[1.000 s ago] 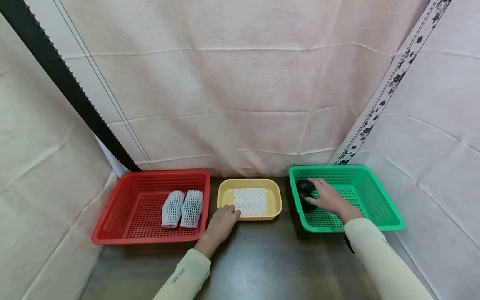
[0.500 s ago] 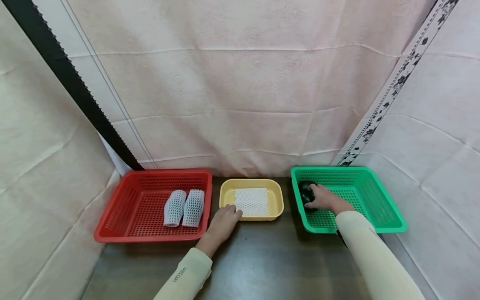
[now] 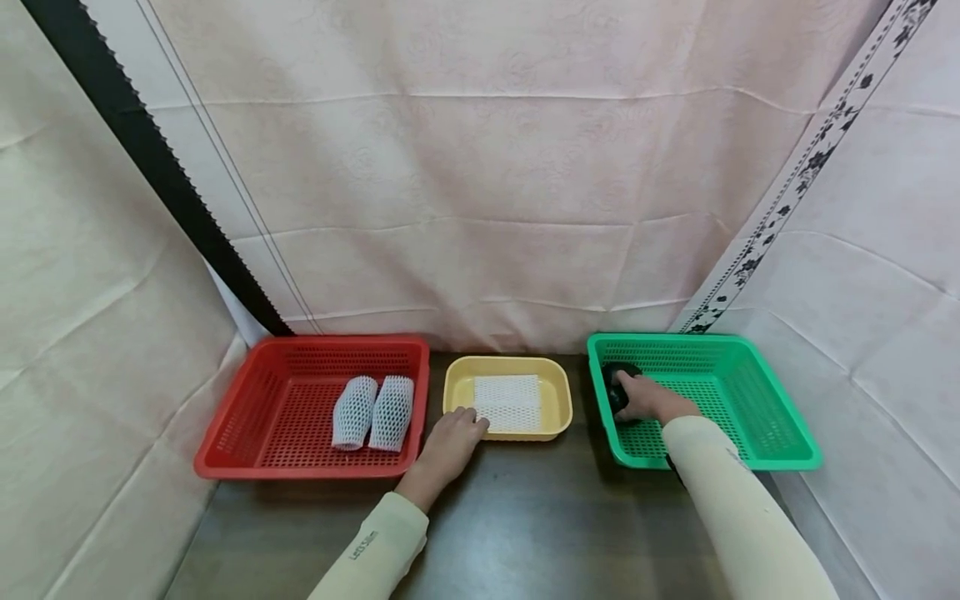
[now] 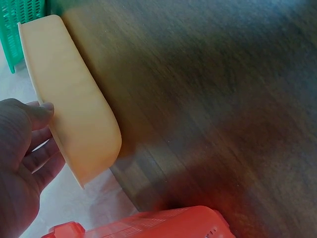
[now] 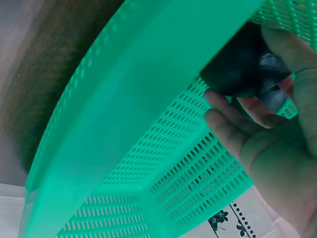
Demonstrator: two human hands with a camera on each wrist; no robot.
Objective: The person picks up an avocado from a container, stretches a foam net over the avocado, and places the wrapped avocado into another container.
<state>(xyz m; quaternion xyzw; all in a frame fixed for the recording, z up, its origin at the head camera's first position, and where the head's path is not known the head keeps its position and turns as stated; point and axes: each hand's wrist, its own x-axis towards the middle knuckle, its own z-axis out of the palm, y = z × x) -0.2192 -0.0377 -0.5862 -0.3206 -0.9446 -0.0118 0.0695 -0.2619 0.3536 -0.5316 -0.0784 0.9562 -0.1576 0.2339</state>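
Both hands are occupied. At the lower centre of the head view, the rim of the yellow tray (image 3: 557, 408) is pinched by the left hand (image 3: 448, 446), thumb outside and fingers behind. A piece of white mesh (image 3: 507, 402) is laid flat in that tray. At centre right, the dark object (image 5: 237, 62) is gripped in the curled fingers of the right hand (image 3: 649, 400), against the left side of the green basket (image 3: 757, 408); its shape is partly hidden. Two white mesh sleeves (image 3: 355, 414) are set side by side in the red basket (image 3: 273, 417), at centre left.
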